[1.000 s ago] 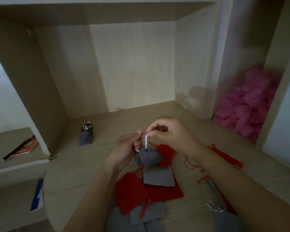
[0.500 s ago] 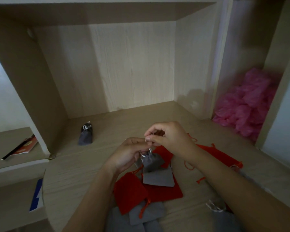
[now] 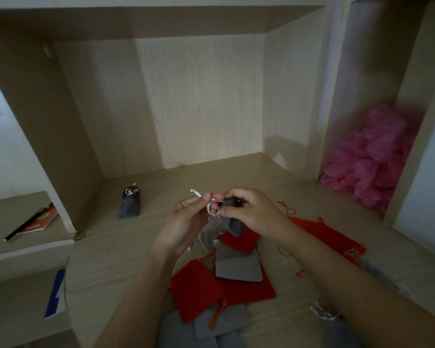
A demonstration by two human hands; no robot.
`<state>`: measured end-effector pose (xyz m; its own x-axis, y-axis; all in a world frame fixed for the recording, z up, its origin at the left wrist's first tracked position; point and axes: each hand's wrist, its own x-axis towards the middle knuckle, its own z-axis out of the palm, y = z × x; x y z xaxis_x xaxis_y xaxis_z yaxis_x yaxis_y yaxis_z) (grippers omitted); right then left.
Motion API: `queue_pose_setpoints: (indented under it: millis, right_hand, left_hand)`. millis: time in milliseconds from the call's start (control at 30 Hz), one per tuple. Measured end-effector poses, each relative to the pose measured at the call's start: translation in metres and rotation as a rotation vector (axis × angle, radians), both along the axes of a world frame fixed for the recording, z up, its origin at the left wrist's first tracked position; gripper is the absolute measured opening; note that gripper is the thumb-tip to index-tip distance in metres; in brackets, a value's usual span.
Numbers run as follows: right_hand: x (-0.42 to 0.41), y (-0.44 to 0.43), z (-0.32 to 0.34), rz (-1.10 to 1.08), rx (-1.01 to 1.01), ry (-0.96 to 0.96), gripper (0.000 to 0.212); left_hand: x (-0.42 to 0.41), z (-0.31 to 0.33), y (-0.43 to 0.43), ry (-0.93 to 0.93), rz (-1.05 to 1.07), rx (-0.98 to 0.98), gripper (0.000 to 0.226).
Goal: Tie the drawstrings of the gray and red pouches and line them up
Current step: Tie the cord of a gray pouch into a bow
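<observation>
I hold a small gray pouch (image 3: 232, 223) in the air above the desk. My right hand (image 3: 249, 212) grips its gathered neck. My left hand (image 3: 186, 223) pinches its white drawstring (image 3: 199, 194), whose end sticks out up and to the left. Below my hands lies a loose pile of flat red pouches (image 3: 196, 290) and gray pouches (image 3: 239, 264) with orange and white strings. One tied gray pouch (image 3: 129, 204) stands alone at the back left of the desk.
The wooden desk (image 3: 111, 259) sits inside a shelf alcove with walls left, back and right. A pink plastic heap (image 3: 372, 159) fills the right compartment. A book and pen (image 3: 33, 222) lie on the lower left shelf. Another red pouch (image 3: 324, 234) lies under my right forearm.
My hands have turned the gray pouch, its neck now bunched in my right hand. My left hand has pulled the white drawstring out to the left.
</observation>
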<state>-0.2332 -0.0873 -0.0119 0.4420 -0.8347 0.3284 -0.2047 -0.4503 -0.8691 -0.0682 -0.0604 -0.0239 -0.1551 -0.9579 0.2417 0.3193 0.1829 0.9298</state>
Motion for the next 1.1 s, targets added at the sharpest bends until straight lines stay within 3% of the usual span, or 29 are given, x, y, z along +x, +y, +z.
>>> queue_pose_setpoints:
  millis: [100, 167, 300, 400, 500, 600, 733, 833, 1000, 1100]
  right_hand:
    - [0.0, 0.003, 0.005, 0.001, 0.018, -0.035, 0.007]
    - [-0.002, 0.004, 0.007, -0.014, 0.023, -0.039, 0.003]
    - [-0.001, 0.008, 0.005, -0.003, 0.007, -0.031, 0.008]
    - [0.002, 0.006, 0.001, -0.006, 0.008, -0.001, 0.02]
    - [0.002, 0.001, -0.001, -0.087, 0.142, -0.093, 0.04]
    - [0.001, 0.003, 0.0, -0.115, 0.25, -0.103, 0.032]
    - [0.005, 0.006, 0.002, -0.026, 0.516, -0.422, 0.02]
    - [0.007, 0.007, 0.003, -0.057, 0.534, -0.43, 0.02]
    - [0.005, -0.003, 0.004, -0.17, 0.682, -0.624, 0.028]
    - [-0.003, -0.012, 0.006, -0.159, 0.763, -0.759, 0.036]
  left_hand:
    - [0.003, -0.001, 0.0, -0.02, 0.022, -0.035, 0.03]
    - [0.001, 0.002, 0.002, -0.12, 0.135, -0.078, 0.008]
    - [-0.007, 0.005, 0.005, -0.36, 0.407, -0.189, 0.006]
    - [-0.008, 0.001, 0.005, -0.528, 0.546, -0.319, 0.011]
    - [-0.01, -0.001, 0.005, -0.544, 0.642, -0.376, 0.018]
    - [-0.014, -0.002, 0.005, -0.542, 0.699, -0.401, 0.032]
    - [-0.015, -0.002, 0.007, -0.541, 0.719, -0.522, 0.026]
    - [-0.016, -0.002, 0.006, -0.558, 0.707, -0.561, 0.022]
    - [-0.029, 0.003, 0.009, -0.415, 0.497, -0.481, 0.014]
    - [-0.038, 0.007, 0.016, -0.306, 0.338, -0.336, 0.014]
